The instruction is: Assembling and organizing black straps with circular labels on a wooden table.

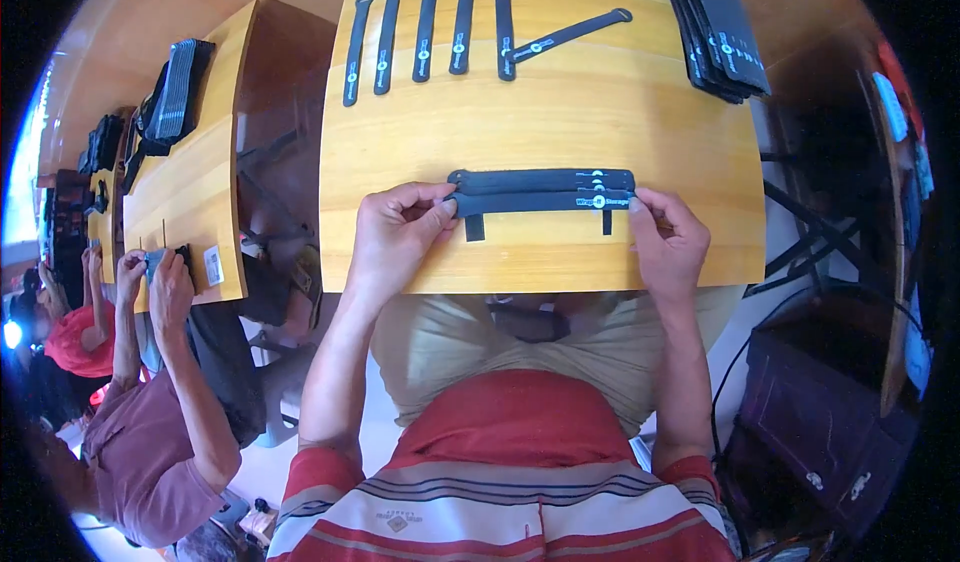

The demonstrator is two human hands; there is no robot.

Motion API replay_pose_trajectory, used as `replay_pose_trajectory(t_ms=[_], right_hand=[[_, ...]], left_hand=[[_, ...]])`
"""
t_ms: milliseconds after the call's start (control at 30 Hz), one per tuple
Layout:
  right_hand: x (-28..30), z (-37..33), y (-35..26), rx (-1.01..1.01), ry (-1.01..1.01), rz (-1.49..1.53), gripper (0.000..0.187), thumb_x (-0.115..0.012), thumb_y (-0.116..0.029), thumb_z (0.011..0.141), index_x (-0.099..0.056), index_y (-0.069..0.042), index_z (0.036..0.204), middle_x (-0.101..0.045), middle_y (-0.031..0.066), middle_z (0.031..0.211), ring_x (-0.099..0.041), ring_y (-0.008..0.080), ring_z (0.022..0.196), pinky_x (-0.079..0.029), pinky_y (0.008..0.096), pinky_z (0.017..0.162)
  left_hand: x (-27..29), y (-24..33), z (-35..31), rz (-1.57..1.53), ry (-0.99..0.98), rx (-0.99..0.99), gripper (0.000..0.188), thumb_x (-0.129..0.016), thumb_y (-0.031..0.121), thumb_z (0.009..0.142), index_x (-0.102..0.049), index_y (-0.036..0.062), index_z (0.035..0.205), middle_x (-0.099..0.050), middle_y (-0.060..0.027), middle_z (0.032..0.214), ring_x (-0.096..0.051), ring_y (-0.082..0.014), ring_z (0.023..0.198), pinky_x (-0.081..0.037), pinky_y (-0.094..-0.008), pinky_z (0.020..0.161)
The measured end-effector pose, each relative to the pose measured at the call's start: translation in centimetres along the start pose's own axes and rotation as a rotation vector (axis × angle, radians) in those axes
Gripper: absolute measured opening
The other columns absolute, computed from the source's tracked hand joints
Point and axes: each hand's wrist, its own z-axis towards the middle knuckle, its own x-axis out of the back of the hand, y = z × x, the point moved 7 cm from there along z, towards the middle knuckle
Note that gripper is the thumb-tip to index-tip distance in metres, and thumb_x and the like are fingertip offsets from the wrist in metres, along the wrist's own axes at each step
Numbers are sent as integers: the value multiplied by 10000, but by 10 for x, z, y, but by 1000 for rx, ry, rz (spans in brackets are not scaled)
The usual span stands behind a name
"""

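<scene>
Closest to us, on the near side of the hands, we saw our tan trousers [420,362] below the front edge of the wooden counter [480,142]. Just over that edge we had both hands up, with a strap stack [530,202] stretched level between them. Our left hand [400,230] was closed in a pinch, thumb and fingers on the stack's left end; our right hand [672,237] pinched the opposite end, beside the pale printing. Two short black tabs stuck out from under the stack's near edge, the wider tab [475,228] just beside our left fingertips and the narrower tab [607,223] near our right thumb. On the stack's far side, the edges of several layered straps showed.

Well beyond the hands, we had five upright straps [426,32] in a row, mostly ahead of the left hand, and a slanted strap [580,36] whose lower end met the rightmost one. Ahead and to the right of our right hand lay a pile of dark pieces [715,37]. Well left of our left hand, a co-worker's hands [172,287] were at a second counter [210,167], and beyond them lay a dark bundle [182,92].
</scene>
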Motion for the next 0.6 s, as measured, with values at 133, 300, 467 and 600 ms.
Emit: replay_pose_trajectory(t_ms=[133,300,467,600], right_hand=[[-1,2,0,22,-8,-27,118,-715,-14,890,-720,28,1000,-718,79,884,-655,112,765,-525,250,684],[-2,4,0,15,-20,-25,112,-717,-12,888,-713,34,991,-719,93,898,-665,124,781,-530,254,698],[-2,6,0,36,-24,-58,109,-713,-4,885,-707,41,983,-716,98,900,-669,134,796,-532,259,711],[-2,7,1,30,-19,-46,109,-704,5,881,-708,43,983,-714,100,895,-672,145,799,-534,268,720]], left_hand=[[0,0,-1,-9,4,30,199,-661,27,972,-711,-46,1151,-717,-40,867,-633,-51,759,-537,-188,689],[0,0,-2,-9,5,14,199,-660,24,972,-711,-47,1150,-717,-39,867,-640,-55,768,-539,-191,695],[1,1,-1,10,18,23,168,-686,45,958,-728,-42,1096,-727,-57,855,-658,-77,740,-560,-207,688],[1,2,1,43,30,39,140,-696,42,947,-732,-46,1050,-722,-61,837,-655,-77,728,-556,-208,673]])
